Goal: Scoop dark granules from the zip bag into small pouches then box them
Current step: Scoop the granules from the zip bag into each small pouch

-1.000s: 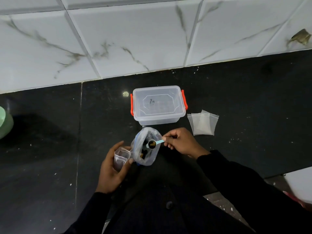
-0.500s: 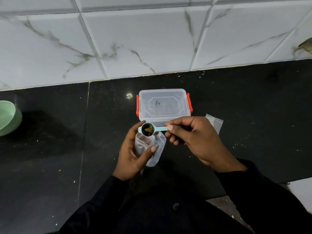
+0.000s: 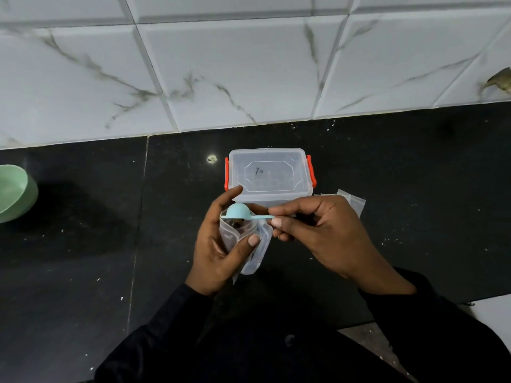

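My left hand [image 3: 218, 252] grips a small clear pouch [image 3: 235, 234] with its mouth held open, fingers behind it and thumb across the front. Dark granules show inside the pouch's mouth. My right hand [image 3: 323, 233] pinches the handle of a light blue scoop [image 3: 237, 211], which is turned bowl-down right over the pouch's mouth. The larger zip bag [image 3: 258, 254] lies just behind the pouch, mostly hidden by it. A clear lidded box [image 3: 269, 175] with orange latches stands on the black counter just beyond my hands.
A stack of empty clear pouches [image 3: 351, 203] lies right of the box, partly behind my right hand. A pale green bowl [image 3: 15, 193] sits at the left edge. A white marbled tile wall [image 3: 249, 64] rises behind the black counter [image 3: 83, 230].
The scoop came out of the zip bag with granules, moved over the small pouch, and has now been turned upside down over its mouth. My left hand lifted the pouch toward the box.
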A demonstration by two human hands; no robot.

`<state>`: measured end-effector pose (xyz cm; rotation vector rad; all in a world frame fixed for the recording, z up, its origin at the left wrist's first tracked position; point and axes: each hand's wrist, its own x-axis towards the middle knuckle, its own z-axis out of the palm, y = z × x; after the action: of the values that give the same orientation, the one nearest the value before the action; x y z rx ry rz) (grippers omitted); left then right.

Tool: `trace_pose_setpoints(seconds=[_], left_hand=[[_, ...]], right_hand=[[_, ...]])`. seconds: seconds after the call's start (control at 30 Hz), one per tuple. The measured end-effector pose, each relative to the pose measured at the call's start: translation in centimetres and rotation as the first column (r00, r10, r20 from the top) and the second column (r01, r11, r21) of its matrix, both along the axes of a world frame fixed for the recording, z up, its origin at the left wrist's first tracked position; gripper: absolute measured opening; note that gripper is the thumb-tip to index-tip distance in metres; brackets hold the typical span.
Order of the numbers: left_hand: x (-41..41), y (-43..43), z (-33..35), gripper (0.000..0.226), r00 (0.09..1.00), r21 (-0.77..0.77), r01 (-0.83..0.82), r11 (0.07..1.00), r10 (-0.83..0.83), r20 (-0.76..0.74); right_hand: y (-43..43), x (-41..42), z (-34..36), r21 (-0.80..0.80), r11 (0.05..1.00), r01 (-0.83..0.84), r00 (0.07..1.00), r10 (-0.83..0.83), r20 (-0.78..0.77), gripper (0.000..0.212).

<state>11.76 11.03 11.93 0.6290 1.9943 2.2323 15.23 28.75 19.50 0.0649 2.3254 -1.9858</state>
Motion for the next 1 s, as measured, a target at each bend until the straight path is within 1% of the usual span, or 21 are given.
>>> trace_pose_setpoints(seconds=[0.1,0.2,0.4,0.53,0.73,0.8,0.9,1.0], left_hand=[[0.1,0.0,0.4,0.080,1.000,0.024,0.008,1.000,-0.007,-0.007],[0.1,-0.1,0.6,0.080,1.000,0.027,0.020,0.999,-0.020,-0.011],[0.2,-0.1,0.7,0.079,0.999,-0.007,0.001,1.000,-0.002,-0.049],[0.0,-0.5,0.0,0.077,0.998,-0.039,-0.058,0.998,0.057,-0.029],[0.0,-2.4,-1.5,0.069,0.997,-0.044,-0.070,0.997,0.071,0.010],[0.0,-3.6,-2.1,0.068,0.995,-0.039,-0.091,0.995,0.092,0.032],[0.1,-5.5,-2.8,0.066,0.984,-0.055,-0.160,0.986,0.164,0.068],[0.9,-6.4,-4.0,0.061,0.972,-0.114,-0.193,0.975,0.206,0.117]], right_hand=[[0.1,0.1,0.1,0.032,0.999,-0.013,1.000,0.014,-0.014,0.018],[0.0,0.1,0.3,0.027,0.999,-0.024,1.000,0.024,-0.012,0.017],[0.0,0.2,0.1,-0.088,0.996,0.026,0.999,-0.022,0.050,0.014],[0.1,0.2,0.1,-0.130,0.990,0.047,0.997,-0.038,0.068,0.014],[1.3,0.1,-1.0,-0.259,0.949,0.179,0.975,-0.136,0.173,0.013],[1.9,-0.1,-2.2,-0.223,0.949,0.225,0.963,-0.181,0.201,0.013],[2.7,-0.4,-5.2,-0.090,0.960,0.266,0.942,-0.239,0.237,0.012],[2.5,-0.4,-9.2,0.086,0.977,0.193,0.943,-0.209,0.260,0.011]])
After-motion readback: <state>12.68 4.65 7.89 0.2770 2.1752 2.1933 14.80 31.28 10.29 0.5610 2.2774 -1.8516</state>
